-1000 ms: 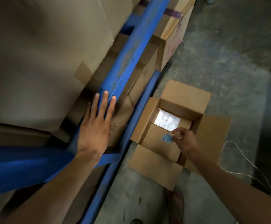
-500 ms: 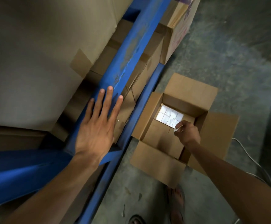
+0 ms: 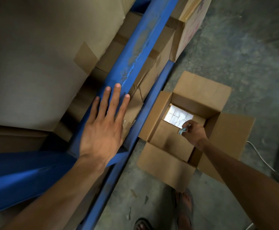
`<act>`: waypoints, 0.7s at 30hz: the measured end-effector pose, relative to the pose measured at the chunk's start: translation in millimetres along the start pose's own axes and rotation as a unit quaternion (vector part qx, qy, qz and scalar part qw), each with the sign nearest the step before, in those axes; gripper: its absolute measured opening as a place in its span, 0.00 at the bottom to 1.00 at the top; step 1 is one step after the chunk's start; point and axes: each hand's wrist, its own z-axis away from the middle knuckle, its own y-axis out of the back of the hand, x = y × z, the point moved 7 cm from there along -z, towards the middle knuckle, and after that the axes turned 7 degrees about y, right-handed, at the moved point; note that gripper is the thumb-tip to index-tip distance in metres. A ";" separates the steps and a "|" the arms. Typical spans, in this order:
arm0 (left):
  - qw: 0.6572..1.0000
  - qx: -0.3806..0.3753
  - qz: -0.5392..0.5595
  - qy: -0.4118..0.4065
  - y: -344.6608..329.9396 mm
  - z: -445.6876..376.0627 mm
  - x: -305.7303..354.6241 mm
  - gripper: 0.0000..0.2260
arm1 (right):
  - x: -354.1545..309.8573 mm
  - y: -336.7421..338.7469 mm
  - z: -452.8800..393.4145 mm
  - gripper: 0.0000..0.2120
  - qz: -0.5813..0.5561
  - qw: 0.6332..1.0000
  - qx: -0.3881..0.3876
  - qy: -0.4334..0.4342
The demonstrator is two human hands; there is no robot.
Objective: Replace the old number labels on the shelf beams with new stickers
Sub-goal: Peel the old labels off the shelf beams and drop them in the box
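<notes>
A blue shelf beam (image 3: 138, 47) runs diagonally from the top centre down to the left. My left hand (image 3: 102, 128) lies flat on it, fingers spread, holding nothing. An open cardboard box (image 3: 201, 90) stands on the floor to the right, with a sheet of white stickers (image 3: 179, 117) inside. My right hand (image 3: 193, 131) reaches into the box, its fingertips pinched on a small crumpled blue label (image 3: 183, 129) just below the white sheet.
Large cardboard cartons (image 3: 35, 63) fill the shelf behind the beam. A lower blue beam (image 3: 153, 97) runs between the shelf and the box. A white cable (image 3: 266, 165) lies on the concrete floor at right. Sandalled feet (image 3: 184, 211) stand at the bottom.
My right hand carried the blue label from above the box flap down into the box, and the label now looks crumpled. My left hand stayed flat on the beam.
</notes>
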 end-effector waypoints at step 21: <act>1.000 0.015 -0.006 -0.002 -0.3 -0.2 1.2 0.30 | -5.7 2.1 -4.7 0.16 0.014 0.999 -0.030 0.032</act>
